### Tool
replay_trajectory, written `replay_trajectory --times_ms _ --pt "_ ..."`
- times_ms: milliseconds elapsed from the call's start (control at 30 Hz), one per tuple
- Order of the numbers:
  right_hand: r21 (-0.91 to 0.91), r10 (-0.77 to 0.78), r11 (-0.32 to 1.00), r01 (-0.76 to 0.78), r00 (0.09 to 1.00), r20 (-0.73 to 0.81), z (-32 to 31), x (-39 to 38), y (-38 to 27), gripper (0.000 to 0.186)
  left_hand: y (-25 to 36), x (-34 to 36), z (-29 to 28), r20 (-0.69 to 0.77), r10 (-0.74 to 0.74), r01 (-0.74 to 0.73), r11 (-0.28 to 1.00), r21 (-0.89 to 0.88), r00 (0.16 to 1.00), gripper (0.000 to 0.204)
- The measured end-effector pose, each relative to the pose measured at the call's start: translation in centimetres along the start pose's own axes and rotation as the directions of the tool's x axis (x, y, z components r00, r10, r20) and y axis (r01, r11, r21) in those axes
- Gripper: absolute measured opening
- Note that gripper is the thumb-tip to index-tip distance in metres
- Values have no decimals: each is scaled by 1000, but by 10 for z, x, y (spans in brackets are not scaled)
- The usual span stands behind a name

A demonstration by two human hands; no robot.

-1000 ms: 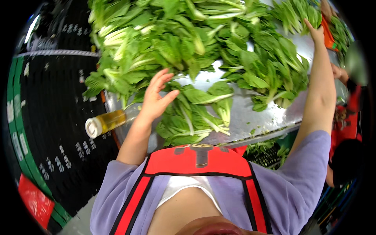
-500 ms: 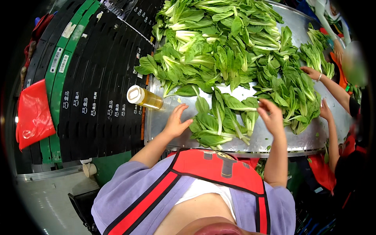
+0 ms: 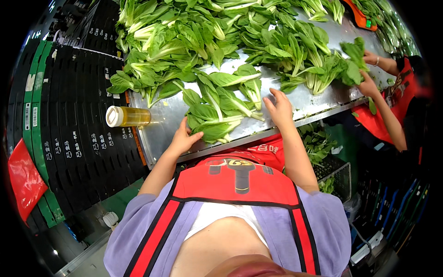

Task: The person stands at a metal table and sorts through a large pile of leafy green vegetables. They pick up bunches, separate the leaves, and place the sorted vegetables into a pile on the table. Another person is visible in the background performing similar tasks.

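A small loose bunch of leafy greens [image 3: 217, 117] with pale stalks, like bok choy, lies on the metal table [image 3: 170, 111] in front of me. My left hand [image 3: 183, 137] is at the bunch's left edge, thumb and fingers apart, close to the leaves or touching them. Just right of the stalks, my right hand [image 3: 279, 108] hovers with its fingers spread and nothing in it. A much larger heap of greens [image 3: 184, 41] covers the far part of the table, and another pile [image 3: 300, 51] lies to the right.
A bottle of yellow liquid [image 3: 134, 117] with a white cap lies toward the left table edge. Stacked black crates [image 3: 87, 115] stand beyond it, with a red bag [image 3: 25, 180]. At right a co-worker's hands [image 3: 367, 78] hold leaves. A crate with greens [image 3: 334, 173] sits below the table.
My view has shifted, so the table appears further left and up. Both my hands have drawn nearer the small bunch. The co-worker's hands have come together on some leaves.
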State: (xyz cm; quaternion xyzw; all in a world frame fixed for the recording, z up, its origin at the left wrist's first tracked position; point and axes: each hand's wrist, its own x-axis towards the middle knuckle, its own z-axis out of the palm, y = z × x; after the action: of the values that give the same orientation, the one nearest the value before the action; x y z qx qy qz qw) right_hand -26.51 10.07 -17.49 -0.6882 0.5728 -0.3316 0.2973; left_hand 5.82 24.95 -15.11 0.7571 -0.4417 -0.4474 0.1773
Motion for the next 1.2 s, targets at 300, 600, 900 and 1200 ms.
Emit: replay_trajectory --times_ms 300,600,900,1200 --pt "-304 90 951 -54 990 105 8 21 -13 30 21 29 31 -8 145 -140 941 -309 989 88" --pt "-78 -134 991 111 881 -453 -86 15 -58 14 99 58 73 215 136 -1 848 -531 967 78" --pt "996 392 61 -58 919 30 -42 -11 -104 14 165 25 28 136 521 -499 850 -167 843 48" --pt "937 194 300 -181 973 126 1 -15 -151 13 186 14 13 -15 476 -190 321 -928 879 33"
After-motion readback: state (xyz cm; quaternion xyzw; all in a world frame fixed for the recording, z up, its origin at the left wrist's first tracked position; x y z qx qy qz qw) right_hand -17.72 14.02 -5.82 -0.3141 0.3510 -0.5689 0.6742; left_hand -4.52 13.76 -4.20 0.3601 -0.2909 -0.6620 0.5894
